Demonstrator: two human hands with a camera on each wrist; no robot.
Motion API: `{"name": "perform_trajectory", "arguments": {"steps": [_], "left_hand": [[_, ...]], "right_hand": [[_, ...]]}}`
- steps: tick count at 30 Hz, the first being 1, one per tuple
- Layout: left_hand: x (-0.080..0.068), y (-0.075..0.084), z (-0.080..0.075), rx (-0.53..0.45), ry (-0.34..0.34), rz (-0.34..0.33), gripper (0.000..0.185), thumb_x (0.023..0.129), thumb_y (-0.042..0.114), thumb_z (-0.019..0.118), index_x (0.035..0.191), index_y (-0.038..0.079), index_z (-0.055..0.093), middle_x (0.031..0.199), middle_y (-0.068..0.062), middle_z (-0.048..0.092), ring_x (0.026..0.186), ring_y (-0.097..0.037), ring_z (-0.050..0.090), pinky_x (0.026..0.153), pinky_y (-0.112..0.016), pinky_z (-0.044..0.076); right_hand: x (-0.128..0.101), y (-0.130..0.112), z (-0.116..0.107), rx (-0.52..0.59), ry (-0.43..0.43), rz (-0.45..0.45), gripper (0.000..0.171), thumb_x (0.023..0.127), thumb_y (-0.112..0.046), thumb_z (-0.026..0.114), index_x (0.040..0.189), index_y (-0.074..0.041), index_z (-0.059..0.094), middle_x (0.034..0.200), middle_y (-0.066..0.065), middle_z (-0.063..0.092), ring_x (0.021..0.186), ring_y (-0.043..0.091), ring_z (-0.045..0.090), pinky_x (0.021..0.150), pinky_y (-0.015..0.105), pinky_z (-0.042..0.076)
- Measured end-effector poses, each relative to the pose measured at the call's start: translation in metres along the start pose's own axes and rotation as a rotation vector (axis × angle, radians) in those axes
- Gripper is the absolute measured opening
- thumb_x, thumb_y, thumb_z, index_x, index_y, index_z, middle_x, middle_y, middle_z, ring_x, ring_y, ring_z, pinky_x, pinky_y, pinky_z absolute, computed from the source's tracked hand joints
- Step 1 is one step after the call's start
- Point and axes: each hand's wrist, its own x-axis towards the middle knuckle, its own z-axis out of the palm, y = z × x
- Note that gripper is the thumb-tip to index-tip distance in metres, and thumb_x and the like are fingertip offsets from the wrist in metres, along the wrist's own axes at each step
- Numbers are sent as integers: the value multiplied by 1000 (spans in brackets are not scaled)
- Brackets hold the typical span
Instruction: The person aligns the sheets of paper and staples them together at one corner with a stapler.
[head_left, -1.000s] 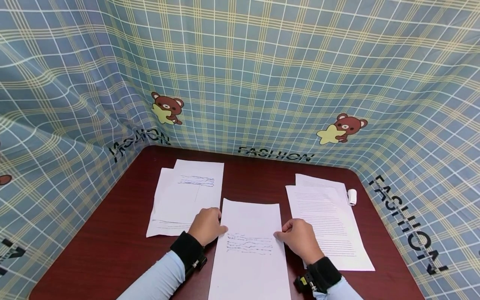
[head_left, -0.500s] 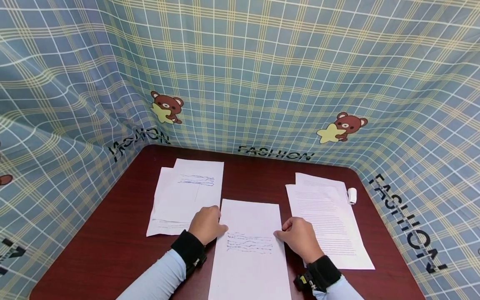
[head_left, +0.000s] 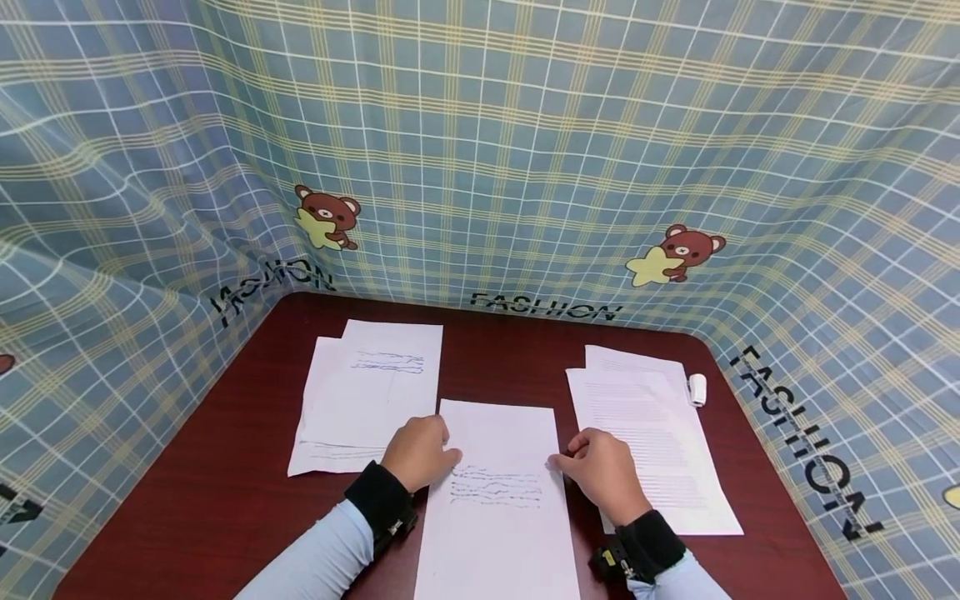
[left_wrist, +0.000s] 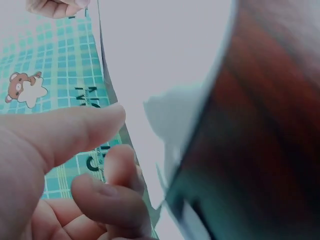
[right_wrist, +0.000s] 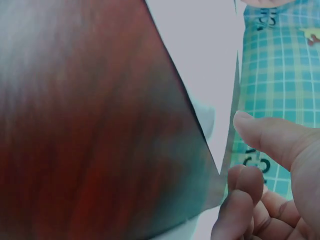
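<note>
A white sheet of paper (head_left: 495,542) with wavy handwritten lines across it lies lengthwise in front of the person in the head view. At its left edge the left hand (head_left: 420,452) pinches it, thumb over the margin. The right hand (head_left: 602,473) pinches the opposite edge between thumb and curled fingers. From the left wrist, the left thumb (left_wrist: 95,125) and fingertips meet at the long edge of the paper (left_wrist: 165,45). The right wrist view has the right thumb (right_wrist: 265,130) pointing at the edge of the paper (right_wrist: 200,50), other fingers curled below.
Overlapping scribbled sheets (head_left: 367,400) lie at the back left of the dark red table (head_left: 202,467). Printed sheets (head_left: 652,442) overlap at the right, beside a small white object (head_left: 697,389). A plaid cloth (head_left: 480,167) with bear prints surrounds the table's back and sides.
The left hand has shifted slightly right, its thumb a little further over the sheet. The right hand has barely moved, and the head view has turned slightly.
</note>
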Motion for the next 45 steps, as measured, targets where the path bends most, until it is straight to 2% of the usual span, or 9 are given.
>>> {"name": "perform_trajectory", "arguments": {"steps": [9, 13, 20, 25, 30, 32, 35, 41, 45], "left_hand": [[9, 36, 4, -26, -17, 126, 31, 88, 34, 81, 98, 5, 74, 72, 3, 66, 61, -11, 52, 67, -32, 47], [22, 54, 11, 3, -28, 162, 35, 89, 38, 79, 102, 7, 75, 77, 2, 69, 61, -10, 53, 67, -30, 47], [42, 84, 27, 11, -67, 166, 36, 90, 38, 79, 107, 6, 74, 93, -3, 76, 70, -10, 60, 70, -30, 51], [53, 105, 37, 18, -70, 208, 38, 90, 38, 80, 108, 6, 75, 90, -3, 76, 69, -8, 60, 69, -29, 52], [56, 129, 48, 132, -89, 225, 36, 88, 48, 79, 85, 14, 69, 72, 4, 62, 63, -9, 55, 58, -28, 45], [58, 139, 56, 223, -77, 239, 41, 86, 55, 78, 75, 18, 64, 73, 4, 59, 66, -12, 56, 58, -30, 46], [58, 153, 72, 346, -52, 249, 47, 83, 65, 75, 68, 22, 64, 86, 2, 61, 77, -17, 59, 69, -35, 49], [55, 180, 98, 471, -52, 241, 53, 80, 78, 68, 75, 25, 73, 100, -1, 63, 95, -19, 57, 83, -38, 46], [54, 192, 106, 520, -39, 213, 58, 80, 83, 64, 78, 26, 76, 101, -1, 62, 100, -18, 54, 85, -39, 43]], "right_hand": [[6, 20, -25, -15, 40, -7, 37, 79, -37, 89, 90, -7, 71, 67, -1, 65, 62, 15, 57, 59, 33, 44], [17, 31, -36, -59, 90, -14, 38, 80, -38, 88, 92, -5, 73, 70, 2, 67, 64, 16, 59, 60, 33, 45], [39, 50, -54, -107, 122, 17, 48, 80, -40, 87, 101, 1, 73, 79, 9, 73, 69, 21, 63, 62, 38, 47], [51, 68, -69, -136, 137, 58, 55, 81, -41, 86, 108, 5, 73, 93, 21, 75, 78, 30, 66, 67, 45, 50], [58, 88, -84, -160, 121, 120, 65, 80, -43, 86, 114, 11, 70, 108, 32, 71, 88, 41, 65, 72, 53, 50], [59, 96, -90, -169, 119, 148, 69, 80, -44, 85, 116, 13, 68, 110, 35, 69, 89, 43, 64, 74, 55, 50], [60, 107, -96, -190, 121, 189, 73, 81, -45, 85, 116, 16, 67, 108, 38, 67, 84, 41, 62, 69, 52, 48], [66, 119, -101, -226, 98, 258, 75, 79, -51, 84, 104, 18, 68, 79, 26, 66, 68, 33, 56, 55, 42, 41], [70, 120, -103, -221, 80, 282, 79, 79, -54, 83, 109, 18, 67, 81, 25, 63, 70, 35, 56, 54, 41, 43]]}}
